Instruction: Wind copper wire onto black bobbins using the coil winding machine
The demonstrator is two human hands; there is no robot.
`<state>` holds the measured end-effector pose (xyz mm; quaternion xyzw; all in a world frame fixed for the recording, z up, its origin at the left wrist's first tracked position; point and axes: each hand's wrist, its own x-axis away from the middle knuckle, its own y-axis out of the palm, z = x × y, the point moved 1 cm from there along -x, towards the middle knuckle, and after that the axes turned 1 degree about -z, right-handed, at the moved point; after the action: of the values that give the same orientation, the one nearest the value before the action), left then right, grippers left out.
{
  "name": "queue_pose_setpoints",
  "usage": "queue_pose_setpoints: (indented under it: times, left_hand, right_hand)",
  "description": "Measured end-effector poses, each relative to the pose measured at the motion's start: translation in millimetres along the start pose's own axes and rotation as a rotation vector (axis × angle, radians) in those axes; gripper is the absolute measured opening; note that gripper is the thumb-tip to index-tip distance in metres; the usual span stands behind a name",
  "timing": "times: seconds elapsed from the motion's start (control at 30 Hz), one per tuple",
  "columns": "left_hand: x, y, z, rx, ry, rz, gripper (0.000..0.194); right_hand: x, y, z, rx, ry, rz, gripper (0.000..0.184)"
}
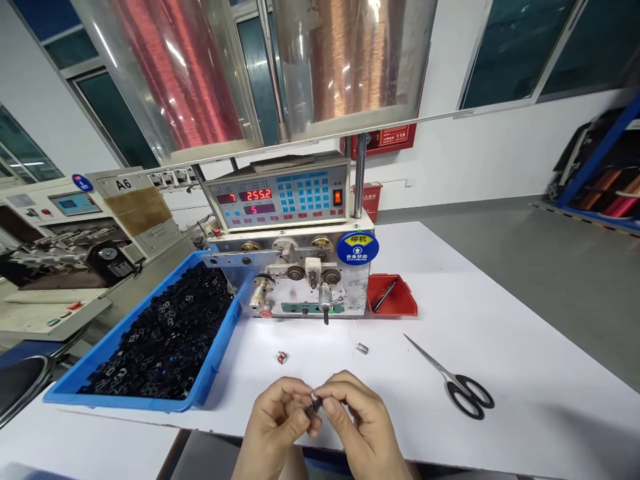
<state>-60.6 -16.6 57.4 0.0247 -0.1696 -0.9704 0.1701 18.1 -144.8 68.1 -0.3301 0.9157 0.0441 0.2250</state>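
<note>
Near the table's front edge my left hand (280, 421) and my right hand (357, 417) meet, fingertips pinched on a small black plastic bobbin (314, 405). Fingers of both hands cover part of it. Beyond my left hand lies a small coil part (282, 358) with reddish winding. A small silvery metal piece (362, 348) rests past my right hand. Facing me is the coil winding machine (353, 293), whose spindle (326, 300) points my way with a dark tip. Red digits glow on its control panel (255, 200).
To the left, a blue tray (213, 370) is heaped with black plastic pieces. Black-handled scissors (473, 395) lie at right on the white table (530, 373). A red bin (400, 303) with a dark rod stands beside the machine. Overhead hang clear cylinders around wire spools (345, 60).
</note>
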Motion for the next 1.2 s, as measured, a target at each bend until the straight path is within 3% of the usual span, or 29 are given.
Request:
queue_pose_setpoints:
  times: [0.1, 0.23, 0.33, 0.43, 0.5, 0.63, 0.77, 0.9, 1.0, 1.1, 1.2]
  left_hand:
    - [0, 4.8, 1, -0.035, 0.082, 0.045, 0.029]
    - [-1, 3.8, 0, -0.115, 0.155, 0.079, 0.022]
    - [-10, -2.0, -2, -0.152, 0.114, 0.082, 0.024]
    - [-28, -3.1, 0, -0.162, 0.133, 0.115, 0.028]
    - [-43, 0.8, 3, -0.165, 0.144, 0.124, 0.030]
    - [-69, 12.9, 7, -0.181, 0.169, 0.074, 0.029]
    - [-84, 20.8, 2, -0.242, 0.286, 0.060, 0.027]
    - [-86, 25.4, -4, -0.305, 0.347, 0.088, 0.023]
    - [-84, 28.3, -3, -0.326, 0.342, 0.132, 0.023]
    - [-83, 29.8, 1, -0.349, 0.327, 0.145, 0.024]
    - [-81, 30.2, 5, -0.401, 0.338, 0.139, 0.023]
  right_hand:
    - [-1, -1, 0, -0.051, 0.049, -0.056, 0.022]
    - [-3, -1, 8, 0.025, 0.101, -0.037, 0.022]
    - [-16, -6, 26, 0.068, 0.141, 0.087, 0.022]
    - [-42, -16, 48, 0.049, 0.158, 0.316, 0.039]
    - [-63, -23, 56, 0.059, 0.105, 0.371, 0.047]
    - [-95, -28, 50, 0.214, -0.076, 0.188, 0.045]
    - [-108, -28, 34, 0.353, -0.110, 0.033, 0.050]
    - [-108, -36, 33, 0.382, -0.125, -0.009, 0.049]
    - [-98, -50, 45, 0.424, -0.090, 0.110, 0.045]
    - [-76, -62, 61, 0.539, 0.034, 0.201, 0.038]
    - [-47, -59, 73, 0.621, 0.096, 0.127, 0.024]
